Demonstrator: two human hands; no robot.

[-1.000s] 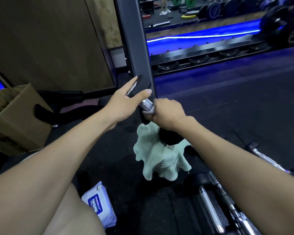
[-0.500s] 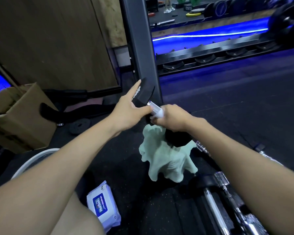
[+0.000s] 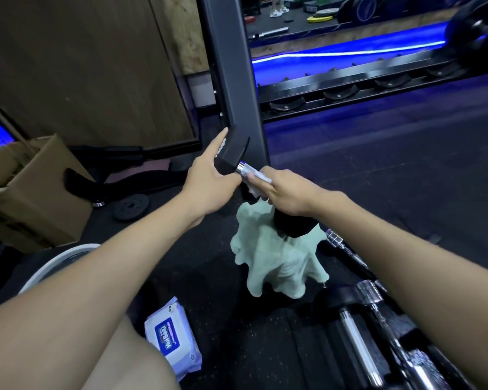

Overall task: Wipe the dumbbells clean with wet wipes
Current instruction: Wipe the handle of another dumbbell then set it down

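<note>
A: Dumbbell, where have you got it?

B: You hold it up off the floor, tilted, its upper black head against your left hand. That hand lies nearly flat along the head's side, fingers straight and together, thumb tucked under its lower edge.

A: And your right hand?

B: Just right of your left hand, curled round the metal handle with a white wipe pinched against the bar. The dumbbell's lower head sits below your right wrist, resting in a pale green towel draped beneath it.

A: Anything near your arms?

B: A packet of wipes lies on the floor under your left forearm. More dumbbells lie under your right forearm. A cardboard box stands well left of your left hand.
</note>
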